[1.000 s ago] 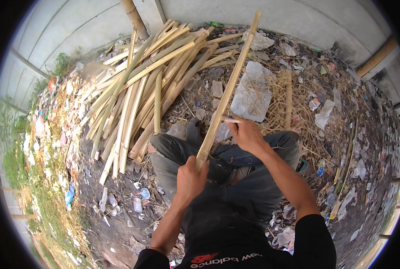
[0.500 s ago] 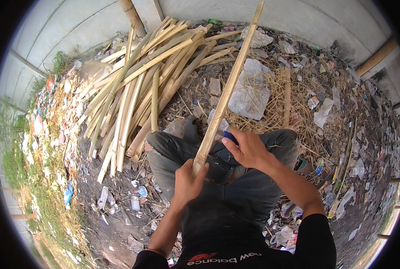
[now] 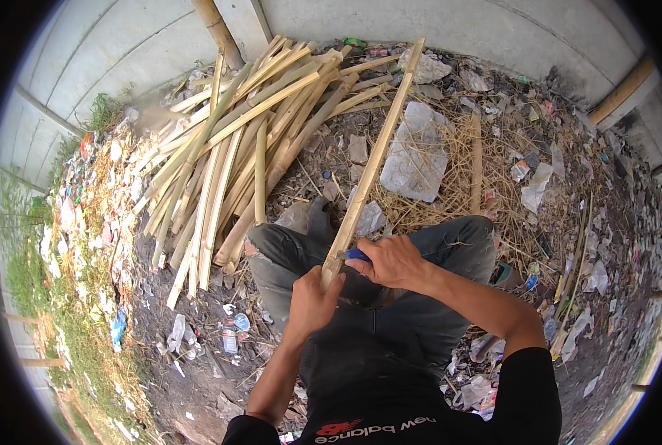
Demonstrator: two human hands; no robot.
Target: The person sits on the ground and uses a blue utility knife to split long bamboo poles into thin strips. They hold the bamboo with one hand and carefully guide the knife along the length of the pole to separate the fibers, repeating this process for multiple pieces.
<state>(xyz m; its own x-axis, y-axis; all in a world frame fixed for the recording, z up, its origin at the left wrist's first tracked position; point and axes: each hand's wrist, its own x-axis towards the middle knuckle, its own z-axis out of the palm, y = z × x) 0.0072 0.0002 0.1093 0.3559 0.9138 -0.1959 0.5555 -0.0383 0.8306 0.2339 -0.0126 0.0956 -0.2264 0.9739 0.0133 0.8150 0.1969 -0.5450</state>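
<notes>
A long split bamboo strip (image 3: 376,157) slants up and away from my lap, its pale inner side showing. My left hand (image 3: 315,300) is closed round its near end, thumb along the edge. In my right hand (image 3: 392,262) I grip a knife by its blue handle (image 3: 358,255). The short stretch of blade that shows lies against the strip, just beyond my left thumb; the rest of the blade is hidden. Both hands are over my crossed legs in dark trousers (image 3: 450,252).
A pile of split bamboo strips (image 3: 234,148) lies ahead to the left, near a grey panel wall (image 3: 390,22). Dry shavings (image 3: 450,178) and a flattened pale plastic sheet (image 3: 414,159) are ahead right. Scattered litter covers the ground; a clear bottle (image 3: 229,340) lies left.
My right hand has moved left and down toward my left hand, bringing the knife against the strip. The strip's far end has dropped lower in view. My left hand keeps its hold.
</notes>
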